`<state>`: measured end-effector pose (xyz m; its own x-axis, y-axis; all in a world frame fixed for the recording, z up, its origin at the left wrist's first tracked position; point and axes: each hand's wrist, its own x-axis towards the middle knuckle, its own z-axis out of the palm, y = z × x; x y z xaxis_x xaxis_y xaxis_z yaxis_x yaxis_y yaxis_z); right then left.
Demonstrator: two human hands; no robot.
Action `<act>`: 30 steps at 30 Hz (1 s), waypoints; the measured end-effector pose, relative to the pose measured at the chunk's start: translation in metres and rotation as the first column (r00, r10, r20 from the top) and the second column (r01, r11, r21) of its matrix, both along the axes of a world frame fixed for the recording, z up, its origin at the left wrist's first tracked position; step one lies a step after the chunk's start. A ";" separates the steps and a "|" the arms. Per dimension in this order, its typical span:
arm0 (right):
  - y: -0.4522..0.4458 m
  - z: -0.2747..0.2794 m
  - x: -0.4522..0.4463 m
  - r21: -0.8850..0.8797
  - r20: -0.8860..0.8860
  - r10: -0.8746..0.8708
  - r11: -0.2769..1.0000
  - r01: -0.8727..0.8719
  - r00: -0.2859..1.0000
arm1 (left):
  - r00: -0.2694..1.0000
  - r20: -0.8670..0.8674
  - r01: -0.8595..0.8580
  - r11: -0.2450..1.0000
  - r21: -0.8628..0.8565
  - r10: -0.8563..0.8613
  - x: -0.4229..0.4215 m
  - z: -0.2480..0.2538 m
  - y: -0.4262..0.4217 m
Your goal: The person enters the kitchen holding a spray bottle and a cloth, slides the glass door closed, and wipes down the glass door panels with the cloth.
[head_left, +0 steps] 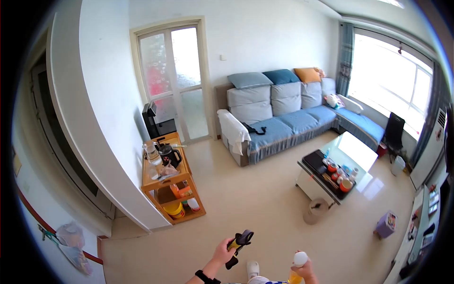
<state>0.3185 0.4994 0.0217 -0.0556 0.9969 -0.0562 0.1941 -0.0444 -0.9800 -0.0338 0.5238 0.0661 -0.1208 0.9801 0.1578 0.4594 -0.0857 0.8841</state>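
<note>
My left hand (223,252) is closed around a black-and-yellow handheld tool (240,242). Its upper end sticks out past my fingers, and a black part hangs below them; its exact kind is unclear. At the lower right, my right hand (306,270) grips a bottle with a white cap (300,258) and a yellow-amber body (295,277). The bottle's lower part is cut off by the frame's edge. Between my hands, a pale shoe (253,270) stands on the tiled floor (255,208).
A wooden cart (182,179) with a kettle stands ahead left. A low table (347,146) carries a tea set, with a waste bin (316,211) in front. A blue-covered sofa (279,130) lines the back wall. A purple box (387,224) sits at right.
</note>
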 end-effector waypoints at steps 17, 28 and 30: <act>0.519 0.073 -0.292 0.289 -0.271 0.373 0.911 -0.295 0.887 | 0.873 0.053 -0.478 0.872 -0.102 0.485 -0.217 0.026 0.304; 0.737 0.087 -0.344 0.332 -0.158 0.159 0.938 -0.099 0.975 | 0.955 0.142 -0.262 0.965 0.003 0.258 -0.301 0.046 0.579; 0.785 0.081 -0.355 0.256 -0.152 0.118 0.964 -0.076 0.981 | 0.939 0.157 -0.312 0.950 0.019 0.305 -0.318 0.033 0.621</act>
<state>-0.0366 1.2841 0.1029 -0.1403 0.9675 0.2102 0.0207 0.2152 -0.9764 -0.3514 1.1446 0.0996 -0.4414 0.8838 0.1551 0.3318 0.0001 0.9434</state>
